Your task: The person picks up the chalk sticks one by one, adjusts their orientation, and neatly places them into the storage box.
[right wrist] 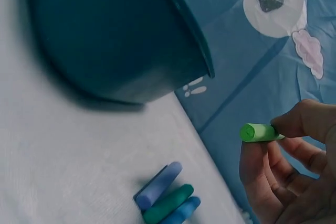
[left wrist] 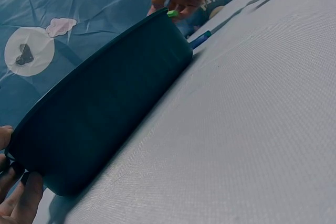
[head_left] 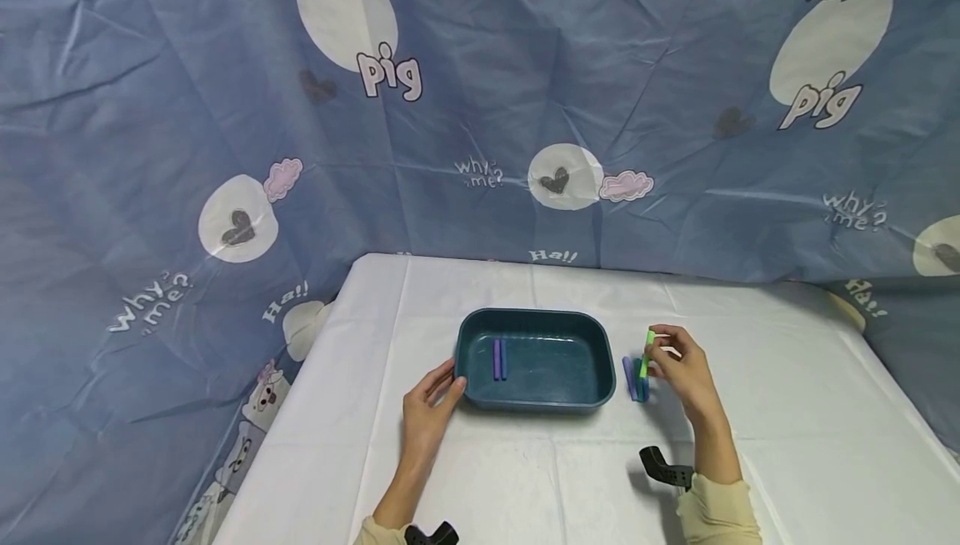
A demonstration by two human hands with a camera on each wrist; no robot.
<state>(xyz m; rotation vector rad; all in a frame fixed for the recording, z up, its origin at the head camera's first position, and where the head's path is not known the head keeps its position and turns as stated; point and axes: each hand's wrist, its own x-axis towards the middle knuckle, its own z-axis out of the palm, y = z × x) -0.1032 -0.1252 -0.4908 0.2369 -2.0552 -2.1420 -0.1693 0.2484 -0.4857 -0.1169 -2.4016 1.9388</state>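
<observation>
A dark teal plastic tub (head_left: 536, 406) stands on the white table. My left hand (head_left: 429, 412) holds its left end, thumb and fingertips at the rim near the front corner. Inside lie a purple stick (head_left: 497, 360) and a blue stick (head_left: 504, 360), side by side. Right of the tub, my right hand (head_left: 684, 366) pinches a bright green chalk-like stick (right wrist: 260, 132) between thumb and fingers, raised above the table. Below it lie a lavender stick (right wrist: 160, 184), a green stick (right wrist: 169, 204) and another blue stick (right wrist: 181, 212), close together.
The table (head_left: 510, 478) carries a white cloth with fold lines. Behind it and along its left hangs a blue printed curtain (head_left: 465, 220). Black wrist cameras sit on both forearms, the right one (head_left: 663, 468) over the table.
</observation>
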